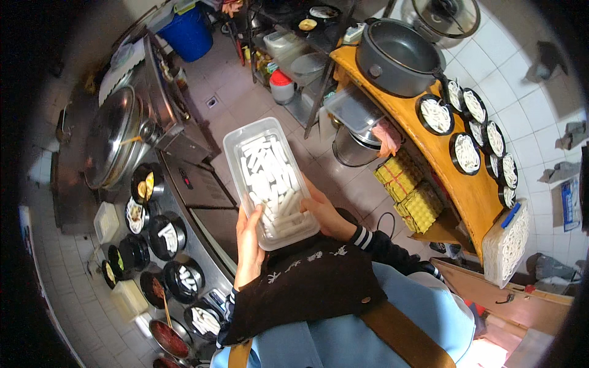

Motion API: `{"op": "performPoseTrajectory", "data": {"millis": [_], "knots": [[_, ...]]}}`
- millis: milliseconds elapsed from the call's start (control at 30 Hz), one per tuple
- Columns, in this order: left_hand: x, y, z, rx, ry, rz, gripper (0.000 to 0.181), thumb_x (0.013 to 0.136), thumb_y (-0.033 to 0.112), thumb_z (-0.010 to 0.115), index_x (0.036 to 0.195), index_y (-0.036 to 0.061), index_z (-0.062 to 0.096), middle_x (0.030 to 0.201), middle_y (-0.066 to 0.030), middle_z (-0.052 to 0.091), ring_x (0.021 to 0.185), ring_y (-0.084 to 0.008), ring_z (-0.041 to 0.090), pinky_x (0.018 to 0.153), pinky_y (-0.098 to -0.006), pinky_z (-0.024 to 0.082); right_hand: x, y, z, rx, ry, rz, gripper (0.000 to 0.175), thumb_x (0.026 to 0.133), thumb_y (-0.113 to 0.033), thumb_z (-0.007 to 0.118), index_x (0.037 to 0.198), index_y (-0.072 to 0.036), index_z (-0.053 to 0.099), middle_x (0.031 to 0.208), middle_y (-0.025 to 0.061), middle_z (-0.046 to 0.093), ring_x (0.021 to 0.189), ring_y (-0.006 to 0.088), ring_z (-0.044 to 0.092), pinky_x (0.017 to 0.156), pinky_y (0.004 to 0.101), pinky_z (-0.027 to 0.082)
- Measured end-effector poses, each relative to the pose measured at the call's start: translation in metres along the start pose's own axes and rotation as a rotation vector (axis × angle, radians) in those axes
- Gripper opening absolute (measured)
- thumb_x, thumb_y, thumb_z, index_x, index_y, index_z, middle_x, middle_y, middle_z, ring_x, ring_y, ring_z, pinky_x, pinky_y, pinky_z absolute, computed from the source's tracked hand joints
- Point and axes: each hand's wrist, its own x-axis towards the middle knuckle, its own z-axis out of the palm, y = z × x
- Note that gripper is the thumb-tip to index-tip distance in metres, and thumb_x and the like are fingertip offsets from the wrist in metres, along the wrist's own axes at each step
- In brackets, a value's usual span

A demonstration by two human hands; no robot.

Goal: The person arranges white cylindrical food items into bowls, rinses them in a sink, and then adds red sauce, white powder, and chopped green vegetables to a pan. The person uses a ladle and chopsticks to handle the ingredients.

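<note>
Between my two hands is a clear plastic box [232, 147], held tilted in front of my apron. White cylindrical rice cakes [271, 170] lie loose inside it, with a small dark gap showing among them. My left hand [250, 244] grips the box's near left side, its thumb up over the rim. On the opposite side my right hand [322, 211] holds the wall, the thumb resting over the near right edge. The fingers underneath are hidden by the box.
To the left, a steel counter [188, 239] carries black bowls of rice cakes [186, 280], a steel bowl of red sauce [170, 338] and a large lidded pan [112, 138]. On the right, an orange tabletop [478, 198] bears a dark electric pot [400, 57] and several noodle bowls [435, 115]. Yellow egg trays [409, 193] stand below.
</note>
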Motion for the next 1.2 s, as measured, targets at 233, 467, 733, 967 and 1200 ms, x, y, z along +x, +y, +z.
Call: {"op": "performPoseTrajectory", "data": {"millis": [233, 467, 733, 967, 1200], "knots": [[0.024, 0.004, 0.012, 0.013, -0.096, 0.03, 0.059, 0.097, 0.014, 0.054, 0.15, -0.0013, 0.033, 0.147, -0.0174, 0.045, 0.131, -0.0253, 0.048, 0.107, -0.0367, 0.04, 0.006, -0.013, -0.009, -0.072, -0.002, -0.128, 0.092, 0.075, 0.006, 0.041, 0.159, -0.012, 0.009, 0.156, 0.0085, 0.029, 0.137, 0.0178, 0.034, 0.101, 0.0277, 0.039], [0.043, 0.016, 0.01, 0.027, -0.068, 0.038, 0.056, 0.097, 0.011, 0.055, 0.148, -0.0021, 0.036, 0.142, -0.0159, 0.05, 0.127, -0.023, 0.051, 0.105, -0.0345, 0.041, 0.03, -0.015, -0.01, -0.106, -0.028, -0.108, 0.088, 0.078, 0.005, 0.04, 0.159, -0.011, 0.007, 0.157, 0.0101, 0.026, 0.142, 0.0206, 0.027, 0.112, 0.0328, 0.029], [0.08, 0.031, -0.017, 0.153, -0.059, 0.105, 0.058, 0.098, 0.013, 0.056, 0.15, 0.0001, 0.034, 0.144, -0.0103, 0.049, 0.132, -0.0164, 0.044, 0.11, -0.0283, 0.031, 0.067, -0.019, 0.001, -0.129, -0.027, -0.035, 0.075, 0.087, 0.0, 0.043, 0.156, -0.008, 0.017, 0.147, 0.0119, 0.04, 0.131, 0.0217, 0.043, 0.106, 0.033, 0.039], [0.134, 0.053, -0.027, 0.066, 0.049, 0.175, 0.054, 0.1, 0.008, 0.052, 0.15, 0.0019, 0.033, 0.142, -0.0131, 0.05, 0.127, -0.0197, 0.051, 0.103, -0.0313, 0.044, 0.158, -0.033, -0.002, -0.211, -0.148, 0.005, 0.08, 0.084, 0.002, 0.045, 0.157, -0.009, 0.014, 0.151, 0.0101, 0.035, 0.134, 0.0218, 0.039, 0.11, 0.0332, 0.034], [0.197, 0.108, -0.013, -0.118, 0.203, 0.275, 0.056, 0.1, 0.011, 0.053, 0.151, 0.0012, 0.03, 0.145, -0.0129, 0.048, 0.129, -0.0183, 0.049, 0.108, -0.0315, 0.04, 0.3, -0.048, 0.004, -0.258, -0.255, 0.031, 0.078, 0.08, 0.01, 0.042, 0.154, -0.001, 0.022, 0.152, 0.0146, 0.038, 0.134, 0.023, 0.043, 0.112, 0.0317, 0.033]]}}
